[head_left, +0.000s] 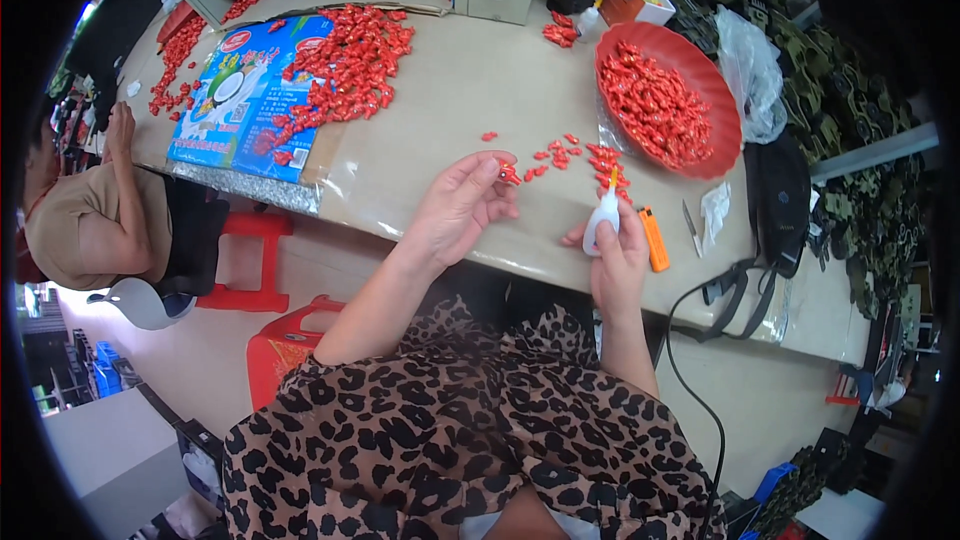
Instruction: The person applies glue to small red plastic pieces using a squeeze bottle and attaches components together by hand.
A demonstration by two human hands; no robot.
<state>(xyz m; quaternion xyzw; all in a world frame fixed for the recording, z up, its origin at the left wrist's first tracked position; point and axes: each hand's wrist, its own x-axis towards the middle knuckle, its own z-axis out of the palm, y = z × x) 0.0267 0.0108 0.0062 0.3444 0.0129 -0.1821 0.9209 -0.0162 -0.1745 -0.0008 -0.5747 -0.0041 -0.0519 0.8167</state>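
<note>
Over the table's front edge, my left hand pinches a small shiny red piece between thumb and fingertips. My right hand is wrapped round a small white squeeze bottle, its thin yellow nozzle pointing up and away from me. The nozzle tip stands apart from the piece in my left hand. Several loose red pieces lie on the table just beyond both hands. An orange lighter rests right beside my right hand. What exactly the red pieces depict is too small to tell.
A red scalloped bowl full of red pieces stands at the right. More pieces are heaped on a blue printed cardboard sheet. A small knife and a black bag lie rightward. Another person sits at the left.
</note>
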